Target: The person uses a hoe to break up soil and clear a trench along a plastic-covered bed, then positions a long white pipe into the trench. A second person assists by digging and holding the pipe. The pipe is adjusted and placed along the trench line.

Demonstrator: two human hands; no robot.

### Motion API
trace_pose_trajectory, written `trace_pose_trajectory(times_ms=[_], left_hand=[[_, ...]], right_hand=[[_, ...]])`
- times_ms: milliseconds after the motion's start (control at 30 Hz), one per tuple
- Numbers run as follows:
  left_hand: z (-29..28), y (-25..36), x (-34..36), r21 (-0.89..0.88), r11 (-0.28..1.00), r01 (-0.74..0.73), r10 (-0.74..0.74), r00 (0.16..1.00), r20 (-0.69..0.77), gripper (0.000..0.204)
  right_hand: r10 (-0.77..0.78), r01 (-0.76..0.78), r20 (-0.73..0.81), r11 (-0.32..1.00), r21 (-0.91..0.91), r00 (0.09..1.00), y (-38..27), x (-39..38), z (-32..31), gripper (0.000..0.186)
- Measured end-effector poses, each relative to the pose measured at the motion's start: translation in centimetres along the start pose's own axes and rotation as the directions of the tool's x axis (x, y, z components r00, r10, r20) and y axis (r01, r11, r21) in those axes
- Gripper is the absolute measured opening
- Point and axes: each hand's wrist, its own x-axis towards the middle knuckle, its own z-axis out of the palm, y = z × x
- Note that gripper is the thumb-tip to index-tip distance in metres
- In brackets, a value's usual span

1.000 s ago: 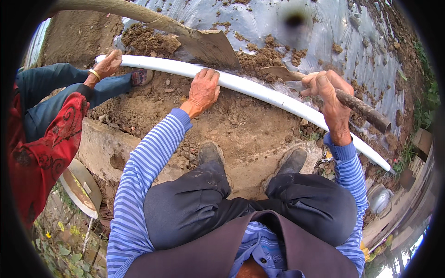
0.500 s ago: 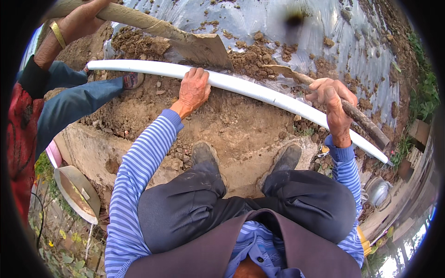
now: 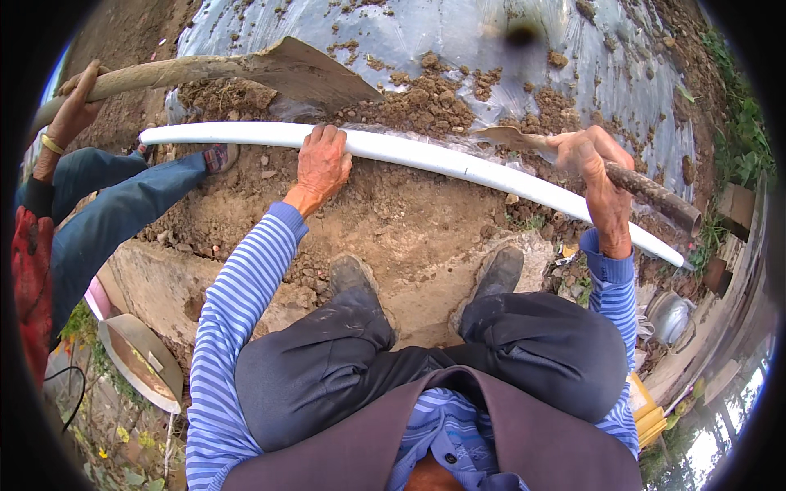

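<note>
A long white plastic pipe (image 3: 426,155) lies across the soil along the edge of a plastic-covered bed. My left hand (image 3: 322,164) is closed over it, left of its middle. My right hand (image 3: 596,168) grips the round brown handle (image 3: 659,196) of a hand trowel, just above the pipe's right part. The trowel's narrow, earthy blade (image 3: 501,137) points left, toward loose soil beside the plastic sheet. At the far left another person's hand (image 3: 78,110) holds a shovel (image 3: 315,78), whose muddy blade hangs over the soil beyond the pipe.
Clear plastic sheeting (image 3: 458,37) with scattered clods covers the bed ahead. My boots (image 3: 352,274) stand on packed earth behind the pipe. A round shallow pan (image 3: 141,360) lies at lower left, a metal pot (image 3: 671,317) at right. The other person's legs (image 3: 123,196) are near the pipe's left end.
The other person's shovel and hand have shifted left, and its blade has swung upward from the soil. My left hand still holds the pipe; my right hand keeps the trowel, its handle tilted slightly differently.
</note>
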Motion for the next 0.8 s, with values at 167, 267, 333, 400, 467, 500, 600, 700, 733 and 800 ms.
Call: trace_pose_trajectory(times_ms=[167,267,333,400,467,500,600,700,733,800], left_hand=[[0.3,-0.1,0.0,0.019,1.0,0.014,-0.014,1.0,0.026,0.044],[0.5,-0.3,-0.1,0.019,1.0,0.002,-0.002,1.0,-0.012,0.046],[0.7,-0.3,-0.2,0.012,1.0,-0.003,0.004,0.999,-0.039,0.047],[0.7,-0.3,-0.2,0.008,1.0,-0.01,0.01,0.999,-0.047,0.05],[0.6,-0.3,-0.2,0.011,1.0,-0.012,0.012,1.0,-0.024,0.052],[0.6,-0.3,0.0,0.02,1.0,-0.011,0.011,1.0,-0.012,0.054],[0.7,-0.6,0.8,0.045,0.998,-0.039,0.04,0.999,-0.013,0.055],[1.3,-1.2,1.6,0.12,0.985,-0.125,0.131,0.99,-0.045,0.048],[1.7,-1.4,2.0,0.149,0.978,-0.146,0.151,0.988,-0.025,0.046],[2.2,-2.0,2.2,0.185,0.968,-0.168,0.172,0.985,-0.006,0.042]], right_hand=[[0.108,-0.046,0.111,0.887,-0.459,0.988,1.9,-0.3,-1.3,0.015],[0.258,0.048,0.271,0.636,-0.77,0.927,7.5,-1.3,-0.4,0.018],[0.581,-0.015,0.271,0.439,-0.899,0.768,11.6,-2.2,0.0,0.023],[0.66,-0.009,0.249,0.361,-0.932,0.709,14.5,-4.0,0.3,0.025],[0.623,-0.033,0.222,0.37,-0.928,0.75,16.6,-5.3,0.2,0.03],[0.602,-0.038,0.211,0.373,-0.927,0.77,17.4,-5.8,0.2,0.031],[0.504,-0.018,0.184,0.37,-0.929,0.844,19.1,-7.0,0.7,0.033],[0.338,0.073,0.205,0.364,-0.928,0.919,20.5,-7.8,1.4,0.033],[0.356,0.062,0.193,0.348,-0.935,0.914,20.9,-8.0,1.5,0.034],[0.36,0.066,0.197,0.344,-0.937,0.912,21.5,-8.2,1.7,0.036]])
